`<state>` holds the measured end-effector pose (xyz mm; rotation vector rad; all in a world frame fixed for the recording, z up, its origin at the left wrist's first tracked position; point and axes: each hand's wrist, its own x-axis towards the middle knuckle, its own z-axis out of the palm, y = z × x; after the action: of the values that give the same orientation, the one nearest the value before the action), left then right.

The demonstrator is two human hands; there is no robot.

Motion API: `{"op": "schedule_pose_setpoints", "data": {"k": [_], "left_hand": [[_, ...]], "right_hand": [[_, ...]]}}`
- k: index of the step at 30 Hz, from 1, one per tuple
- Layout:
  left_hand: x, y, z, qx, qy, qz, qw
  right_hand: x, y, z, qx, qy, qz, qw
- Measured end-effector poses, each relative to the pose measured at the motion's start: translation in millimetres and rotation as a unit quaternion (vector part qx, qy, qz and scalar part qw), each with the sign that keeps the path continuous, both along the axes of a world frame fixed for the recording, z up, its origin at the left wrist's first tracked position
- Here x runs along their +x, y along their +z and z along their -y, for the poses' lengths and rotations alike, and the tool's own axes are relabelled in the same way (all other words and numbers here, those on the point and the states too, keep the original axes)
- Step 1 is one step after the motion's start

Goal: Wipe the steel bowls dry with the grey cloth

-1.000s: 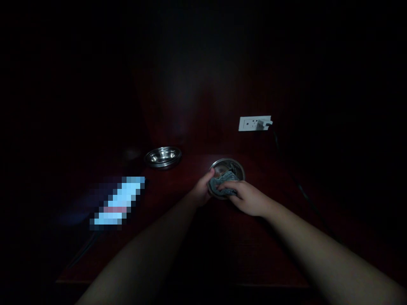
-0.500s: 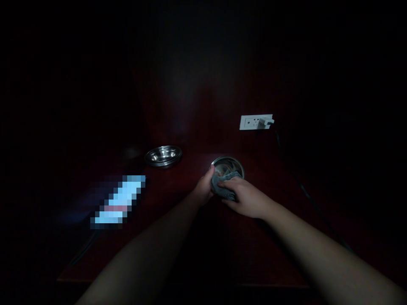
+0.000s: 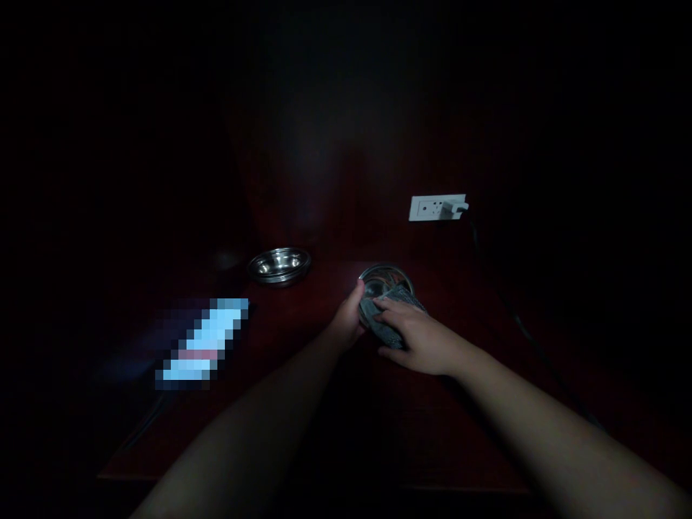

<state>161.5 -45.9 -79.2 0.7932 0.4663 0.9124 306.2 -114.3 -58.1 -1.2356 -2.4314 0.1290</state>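
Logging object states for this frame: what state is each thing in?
Left hand: gripping the bowl's side
Right hand: holding the cloth
Bowl: held, open side up toward the camera
Cloth: bunched, over the bowl's near rim
Bowls at left: upright, apparently stacked
Screen: lit, content pixelated
Plug: in the wall socket

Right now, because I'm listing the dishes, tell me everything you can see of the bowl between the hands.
The bowl is round, shiny and silvery, metal by its look, with reddish reflections inside. Its opening seems tilted toward the person. It is over the dark red tabletop; whether it rests there cannot be told. The left hand grips its left side, thumb at the rim. A grey cloth under the right hand covers its near part.
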Motion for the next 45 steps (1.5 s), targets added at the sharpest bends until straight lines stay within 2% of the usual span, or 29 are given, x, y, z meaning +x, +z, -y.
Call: {"op": "schedule_pose_setpoints", "data": {"k": [5,11,16,19,22,29,33,37,40,43,45], "left_hand": [[1,-4.5,-3,0.013,0.039,-0.004,0.999],[5,-18.3,-11,0.029,0.120,-0.050,0.991],[4,-19.1,-11,0.105,0.162,-0.118,0.974],[3,-17.7,-12,0.169,0.163,-0.140,0.962],[2,-18.1,-12,0.189,0.160,-0.122,0.961],[-2,-11.4,-4,0.133,0.091,-0.028,0.987],[-1,-8.3,-2,0.102,0.088,-0.022,0.991],[3,-13.6,-8,0.121,0.092,-0.038,0.988],[5,-18.9,-13,0.135,0.126,-0.069,0.980],[5,-21.1,-14,0.157,0.188,-0.129,0.961],[5,-21.0,-13,0.185,0.206,-0.153,0.949]], "right_hand": [[-1,2.5,1,-0.007,-0.006,0.009,1.000],[-3,7.8,4,0.001,-0.006,0.004,1.000],[-3,5.3,2,0.007,-0.002,-0.017,1.000],[-1,0.2,-1,0.007,0.003,-0.037,0.999],[0,-4.6,-3,0.012,0.013,-0.052,0.998],[0,-5.2,-2,0.005,0.006,-0.027,1.000],[2,-5.1,-3,-0.001,0.011,-0.025,1.000],[3,-8.0,-5,-0.015,0.026,-0.020,0.999],[4,-10.0,-6,-0.020,0.024,-0.024,0.999],[5,-10.4,-7,-0.009,0.009,-0.023,1.000],[6,-10.0,-7,-0.005,0.004,-0.022,1.000]]}}
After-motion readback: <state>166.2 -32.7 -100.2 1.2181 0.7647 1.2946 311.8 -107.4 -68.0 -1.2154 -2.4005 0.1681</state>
